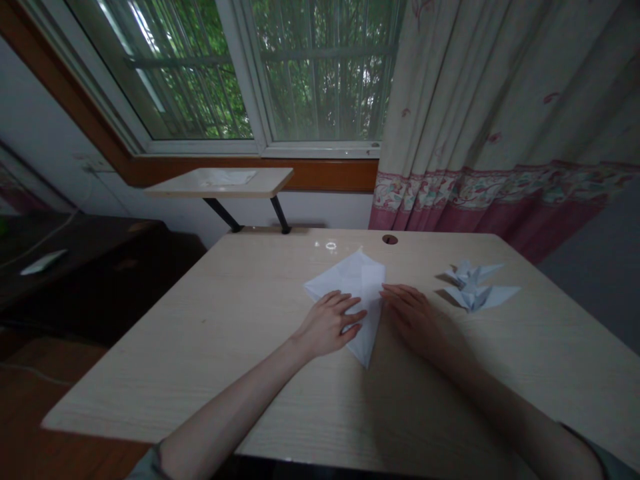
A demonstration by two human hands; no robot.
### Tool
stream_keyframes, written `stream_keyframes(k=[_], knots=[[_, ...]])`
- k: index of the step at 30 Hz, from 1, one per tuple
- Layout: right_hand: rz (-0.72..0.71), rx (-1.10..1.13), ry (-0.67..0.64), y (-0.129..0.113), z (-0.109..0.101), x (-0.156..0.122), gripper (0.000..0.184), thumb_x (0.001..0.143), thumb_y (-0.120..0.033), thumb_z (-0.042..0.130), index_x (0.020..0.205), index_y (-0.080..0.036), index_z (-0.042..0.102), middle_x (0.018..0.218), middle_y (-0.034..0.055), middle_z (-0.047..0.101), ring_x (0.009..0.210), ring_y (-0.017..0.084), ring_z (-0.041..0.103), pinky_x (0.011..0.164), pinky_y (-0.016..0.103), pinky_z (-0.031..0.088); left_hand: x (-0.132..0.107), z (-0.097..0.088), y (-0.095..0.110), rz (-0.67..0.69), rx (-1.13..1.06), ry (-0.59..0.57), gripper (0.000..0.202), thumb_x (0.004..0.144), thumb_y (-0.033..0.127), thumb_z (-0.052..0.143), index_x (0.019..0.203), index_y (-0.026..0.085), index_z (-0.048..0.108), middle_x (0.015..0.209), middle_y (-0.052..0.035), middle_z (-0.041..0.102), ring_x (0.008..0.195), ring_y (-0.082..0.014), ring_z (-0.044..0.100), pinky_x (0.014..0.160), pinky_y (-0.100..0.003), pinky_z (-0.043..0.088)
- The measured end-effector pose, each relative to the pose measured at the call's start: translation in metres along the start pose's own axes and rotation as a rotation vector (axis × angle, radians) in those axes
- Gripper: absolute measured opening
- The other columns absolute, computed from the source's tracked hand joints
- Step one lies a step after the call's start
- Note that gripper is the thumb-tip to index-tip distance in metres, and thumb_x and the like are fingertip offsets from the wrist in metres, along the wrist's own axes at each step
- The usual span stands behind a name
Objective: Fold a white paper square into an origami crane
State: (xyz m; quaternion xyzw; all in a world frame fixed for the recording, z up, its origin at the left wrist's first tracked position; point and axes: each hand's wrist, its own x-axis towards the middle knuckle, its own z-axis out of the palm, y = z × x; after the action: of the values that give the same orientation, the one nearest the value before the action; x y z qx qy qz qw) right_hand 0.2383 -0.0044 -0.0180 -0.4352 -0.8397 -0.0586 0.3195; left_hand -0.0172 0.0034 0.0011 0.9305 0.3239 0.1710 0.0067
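A white sheet of paper [373, 280], its right side folded over, lies flat on the wooden table [240, 333]. Across its middle rests my left hand [334, 321], fingers spread and palm down on the paper. My right hand [409, 316] is at the paper's right edge, fingers stretched out, with the fingertips touching or very near the fold. Part of the paper is hidden under my left hand. To the right of my right hand stand two folded paper cranes [475, 297], close together.
A small raised shelf [175, 183] on black legs holds some white paper [233, 177] at the back left. A round cable-hole cover [390, 239] sits near the table's back edge. Behind are a window and a long curtain [450, 120]; a dark desk [90, 247] stands left.
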Motion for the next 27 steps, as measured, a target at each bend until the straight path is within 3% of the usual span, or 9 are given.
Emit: stream_keyframes(k=[3, 9, 27], knots=[[0.068, 0.022, -0.004, -0.0016, -0.0009, 0.0015, 0.026, 0.096, -0.019, 0.044, 0.113, -0.018, 0.064, 0.110, 0.0107, 0.069, 0.107, 0.023, 0.060, 0.097, 0.043, 0.048, -0.0008, 0.0015, -0.0014, -0.004, -0.002, -0.020, 0.031, 0.099, 0.036, 0.050, 0.125, 0.030, 0.066, 0.139, -0.0037, 0.059, 0.126, -0.0245, 0.057, 0.110, -0.046, 0.041], [0.191, -0.039, -0.145, -0.0042, -0.0011, 0.0034, 0.016, 0.094, -0.020, 0.047, 0.086, -0.020, 0.061, 0.088, 0.0067, 0.066, 0.086, 0.023, 0.062, 0.079, 0.038, 0.049, -0.0010, 0.0005, -0.0022, 0.005, -0.011, -0.036, 0.031, 0.099, 0.037, 0.049, 0.125, 0.031, 0.067, 0.141, -0.0020, 0.058, 0.127, -0.0240, 0.056, 0.111, -0.046, 0.040], [0.135, -0.160, -0.187, -0.0058, -0.0035, 0.0035, 0.017, 0.094, -0.016, 0.051, 0.083, -0.019, 0.063, 0.087, 0.0061, 0.068, 0.085, 0.023, 0.062, 0.081, 0.037, 0.044, -0.0001, 0.0006, -0.0026, 0.010, 0.008, -0.032, 0.031, 0.100, 0.039, 0.048, 0.124, 0.032, 0.067, 0.139, -0.0019, 0.060, 0.126, -0.0241, 0.056, 0.111, -0.046, 0.038]])
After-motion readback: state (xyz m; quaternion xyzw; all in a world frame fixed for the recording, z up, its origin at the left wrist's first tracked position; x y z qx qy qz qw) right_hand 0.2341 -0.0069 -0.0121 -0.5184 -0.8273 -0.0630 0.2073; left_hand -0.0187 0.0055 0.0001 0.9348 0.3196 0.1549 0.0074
